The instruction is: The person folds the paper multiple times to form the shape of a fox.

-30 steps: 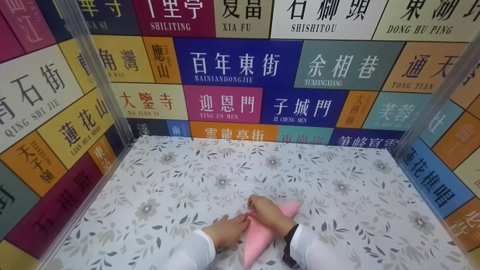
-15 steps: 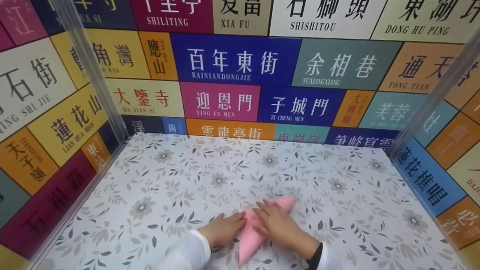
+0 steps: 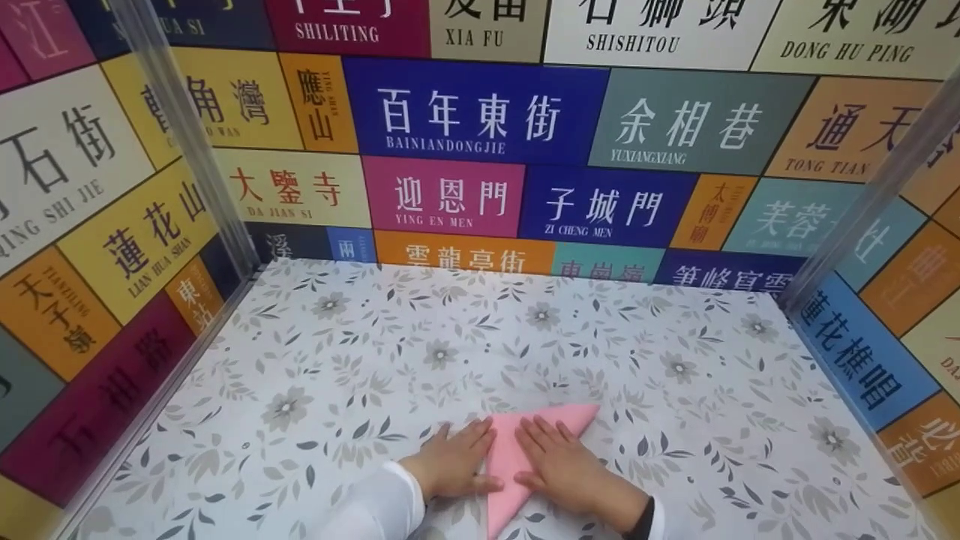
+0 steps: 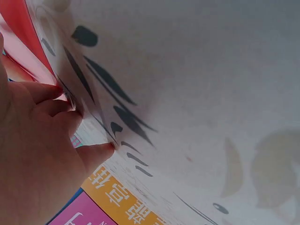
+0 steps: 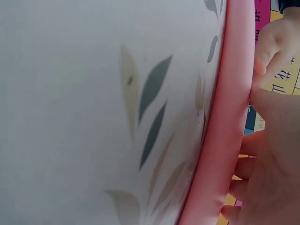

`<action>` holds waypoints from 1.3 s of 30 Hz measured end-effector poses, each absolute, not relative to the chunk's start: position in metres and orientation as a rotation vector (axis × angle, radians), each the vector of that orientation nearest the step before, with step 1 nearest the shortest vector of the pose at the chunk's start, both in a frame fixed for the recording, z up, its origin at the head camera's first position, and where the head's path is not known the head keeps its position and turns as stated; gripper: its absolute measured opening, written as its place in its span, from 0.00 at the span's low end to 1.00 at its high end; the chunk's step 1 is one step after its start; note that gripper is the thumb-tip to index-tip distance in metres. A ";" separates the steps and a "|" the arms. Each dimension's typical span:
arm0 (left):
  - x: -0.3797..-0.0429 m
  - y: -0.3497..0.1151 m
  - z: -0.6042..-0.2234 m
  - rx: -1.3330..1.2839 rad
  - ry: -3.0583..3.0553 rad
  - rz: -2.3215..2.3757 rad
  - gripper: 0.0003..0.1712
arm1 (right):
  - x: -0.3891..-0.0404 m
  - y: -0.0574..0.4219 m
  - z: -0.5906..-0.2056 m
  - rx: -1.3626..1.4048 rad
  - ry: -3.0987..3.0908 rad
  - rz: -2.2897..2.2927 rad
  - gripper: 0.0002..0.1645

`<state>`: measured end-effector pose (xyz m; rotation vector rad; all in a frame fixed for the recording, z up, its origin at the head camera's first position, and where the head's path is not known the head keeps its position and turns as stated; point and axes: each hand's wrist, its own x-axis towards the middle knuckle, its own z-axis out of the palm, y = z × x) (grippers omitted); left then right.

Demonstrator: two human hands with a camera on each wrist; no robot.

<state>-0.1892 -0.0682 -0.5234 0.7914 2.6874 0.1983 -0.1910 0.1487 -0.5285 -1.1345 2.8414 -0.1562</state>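
A pink sheet, apparently paper, lies on the table folded into a long triangle. One tip points to the far right, another toward the near edge. My left hand touches the sheet's left edge, its fingers extended. Across the right part of the fold, my right hand presses with straight, spread fingers. The left wrist view shows part of the pink sheet beyond the left hand. Seen from the right wrist, the sheet's folded edge is smooth and rounded, under the right hand.
The table has a white cover with grey flowers and leaves. Panels of coloured name signs stand at the back and both sides. Clear upright strips mark the corners.
My right hand has come down from curled fingers at the sheet's upper edge to lying flat, then slid slightly toward the near right. The left hand stays at the left edge, its thumb now on the sheet.
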 end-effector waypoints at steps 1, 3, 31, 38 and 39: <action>-0.188 -0.068 -0.524 0.788 2.686 0.199 0.49 | -0.191 0.149 -0.529 -1.144 2.836 -0.167 0.38; -0.186 -0.067 -0.524 0.792 2.686 0.184 0.50 | -0.190 0.150 -0.531 -1.146 2.824 -0.171 0.38; -0.177 -0.061 -0.523 0.910 2.679 0.130 0.48 | -0.194 0.149 -0.532 -1.059 2.733 -0.184 0.40; -0.178 -0.062 -0.525 0.900 2.665 0.157 0.48 | -0.194 0.149 -0.533 -1.052 2.726 -0.183 0.40; -0.179 -0.061 -0.526 0.898 2.662 0.159 0.48 | -0.194 0.149 -0.533 -1.051 2.727 -0.180 0.40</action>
